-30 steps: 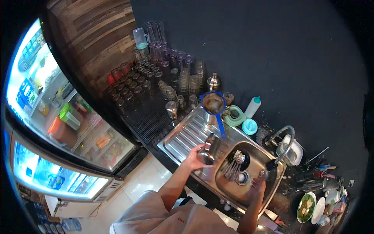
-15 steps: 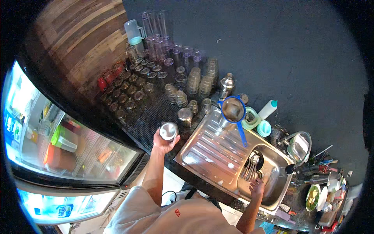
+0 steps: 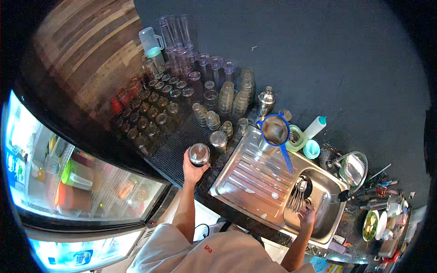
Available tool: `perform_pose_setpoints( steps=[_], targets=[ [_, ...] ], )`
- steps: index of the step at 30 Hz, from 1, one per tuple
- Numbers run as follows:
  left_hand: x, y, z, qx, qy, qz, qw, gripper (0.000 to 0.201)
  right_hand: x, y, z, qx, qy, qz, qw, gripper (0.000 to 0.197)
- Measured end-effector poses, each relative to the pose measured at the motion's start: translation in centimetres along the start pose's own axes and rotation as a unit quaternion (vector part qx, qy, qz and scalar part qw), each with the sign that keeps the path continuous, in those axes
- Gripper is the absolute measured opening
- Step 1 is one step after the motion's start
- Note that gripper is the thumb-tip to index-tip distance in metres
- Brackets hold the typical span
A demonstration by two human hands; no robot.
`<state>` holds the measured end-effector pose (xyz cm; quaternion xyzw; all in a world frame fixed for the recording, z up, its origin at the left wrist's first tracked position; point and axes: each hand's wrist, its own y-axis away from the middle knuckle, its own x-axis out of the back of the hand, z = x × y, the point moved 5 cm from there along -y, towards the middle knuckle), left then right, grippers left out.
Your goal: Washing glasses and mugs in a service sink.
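Note:
My left hand is wrapped round a shiny metal cup, its round end facing up, above the near edge of the black ribbed mat. A similar metal cup stands just beyond it. Over the steel sink basin, my right hand hovers with loosely bent fingers apart and nothing visible in them. Close to those fingers lie several spoons in the basin. Whether the fingertips touch any handle cannot be made out.
A blue-rimmed strainer rests at the back of the ridged drainboard. Rows of glasses and stacked cups fill the mat. A cocktail shaker, a squeeze bottle and a faucet line the back. A glass-door fridge stands left.
My left hand, still around the metal cup, has shifted slightly, and the cup's shiny end has tilted. My right hand stays over the basin. The whole view has moved a little.

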<state>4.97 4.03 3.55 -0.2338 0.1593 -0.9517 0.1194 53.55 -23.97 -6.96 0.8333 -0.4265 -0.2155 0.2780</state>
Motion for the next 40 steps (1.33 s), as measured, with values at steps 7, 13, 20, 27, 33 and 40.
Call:
perform_pose_setpoints(
  steps=[7, 13, 20, 27, 33, 40],
  targets=[
    [-1.5, -0.7, -0.2, 0.068, 0.049, 0.038, 0.996, 0.085, 1.8, 0.6, 0.6, 0.002, -0.030, 0.039, 0.999, 0.035],
    [-1.6, -1.3, 1.5, 0.027, -0.041, 0.025, 0.998, 0.090, 2.5, 1.1, 1.4, -0.008, -0.059, 0.068, 0.996, 0.035],
    [-1.2, -2.1, 3.8, 0.030, 0.176, 0.074, 0.981, 0.093, 1.3, 1.0, 1.2, 0.004, -0.040, 0.059, 0.997, 0.037],
    [-4.3, -4.5, 6.7, -0.015, 0.139, 0.087, 0.986, 0.094, 0.8, 1.0, 1.1, 0.003, -0.047, 0.052, 0.998, 0.038],
    [-6.2, -5.4, 7.0, -0.038, 0.066, 0.061, 0.995, 0.090, 2.8, 1.2, 2.1, -0.005, -0.086, 0.078, 0.993, 0.031],
    [-5.8, -6.3, 7.3, -0.008, 0.120, 0.051, 0.991, 0.092, 3.5, 2.8, 1.7, 0.010, -0.090, 0.094, 0.991, 0.042]
  ],
)
